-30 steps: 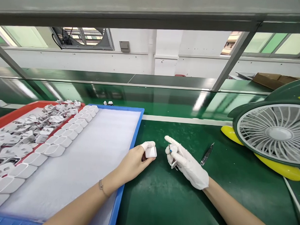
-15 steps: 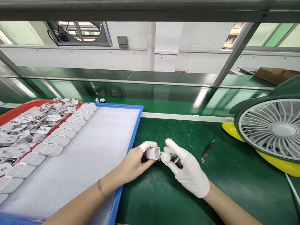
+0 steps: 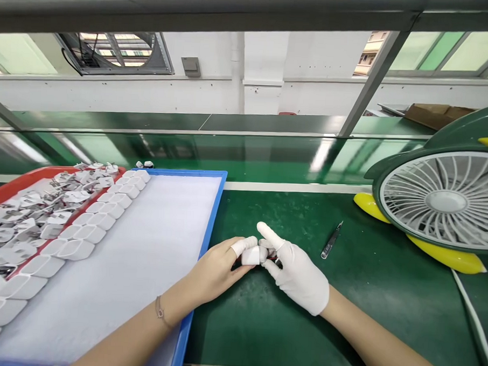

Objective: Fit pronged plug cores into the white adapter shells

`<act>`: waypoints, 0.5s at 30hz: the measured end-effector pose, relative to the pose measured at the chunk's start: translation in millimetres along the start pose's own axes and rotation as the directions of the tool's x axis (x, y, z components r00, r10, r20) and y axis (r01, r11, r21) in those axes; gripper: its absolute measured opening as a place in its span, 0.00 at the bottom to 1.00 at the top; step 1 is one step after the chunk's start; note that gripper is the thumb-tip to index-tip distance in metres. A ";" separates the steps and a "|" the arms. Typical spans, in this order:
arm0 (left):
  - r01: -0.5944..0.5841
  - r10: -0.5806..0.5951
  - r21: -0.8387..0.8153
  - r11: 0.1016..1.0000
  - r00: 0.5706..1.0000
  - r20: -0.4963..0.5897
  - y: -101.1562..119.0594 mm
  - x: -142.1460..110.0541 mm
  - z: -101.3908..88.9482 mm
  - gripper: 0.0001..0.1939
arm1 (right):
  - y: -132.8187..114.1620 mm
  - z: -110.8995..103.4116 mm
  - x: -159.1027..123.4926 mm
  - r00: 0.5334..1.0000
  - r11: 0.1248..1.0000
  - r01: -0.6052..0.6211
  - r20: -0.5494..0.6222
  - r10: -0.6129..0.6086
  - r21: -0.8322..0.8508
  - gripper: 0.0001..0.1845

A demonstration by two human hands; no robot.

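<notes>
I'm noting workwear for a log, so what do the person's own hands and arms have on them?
The left hand has a white finger cover and a thin bracelet with a small ornament at the wrist. The right hand wears a plain white glove ending at the wrist. No sleeves show.

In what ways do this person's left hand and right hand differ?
The right hand wears a white glove; the left hand is mostly bare, with a white finger cover.
The left wrist has a bracelet; the right wrist shows none.
The left hand holds a white housing, the right a mostly hidden piece.
Both hold something, close together.
</notes>
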State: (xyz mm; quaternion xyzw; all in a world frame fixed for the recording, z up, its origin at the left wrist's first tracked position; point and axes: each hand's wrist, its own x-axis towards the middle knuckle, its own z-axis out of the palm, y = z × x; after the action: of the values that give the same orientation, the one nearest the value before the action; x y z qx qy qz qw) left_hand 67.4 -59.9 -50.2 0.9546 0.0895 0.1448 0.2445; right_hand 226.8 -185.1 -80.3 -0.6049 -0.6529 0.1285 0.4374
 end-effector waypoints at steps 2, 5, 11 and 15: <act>0.009 -0.009 0.014 1.000 0.999 0.031 4.1 0.2 0.7 0.17 | 1.6 2.4 -2.2 0.999 0.998 -0.047 0.019 0.047 -0.033 0.44; 0.009 -0.016 0.075 0.997 0.996 0.091 9.4 0.4 1.0 0.17 | 3.8 6.5 -3.6 0.995 0.995 -0.075 0.054 0.078 -0.064 0.44; -0.069 0.053 0.121 0.990 0.990 0.128 6.1 1.5 -2.7 0.15 | -0.6 6.1 -3.6 0.997 0.999 -0.045 -0.061 0.044 -0.018 0.43; 0.137 -0.149 -0.189 0.972 0.988 -0.050 6.1 3.2 -8.4 0.15 | -7.9 -5.3 -3.8 0.970 0.964 -0.086 -0.201 0.138 0.251 0.39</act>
State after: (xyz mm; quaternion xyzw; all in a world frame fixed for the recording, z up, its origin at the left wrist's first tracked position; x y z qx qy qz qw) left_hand 68.3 -60.8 -39.4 0.9137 0.1519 0.1651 0.3388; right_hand 224.9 -192.4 -73.2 -0.5939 -0.5455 0.1647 0.5679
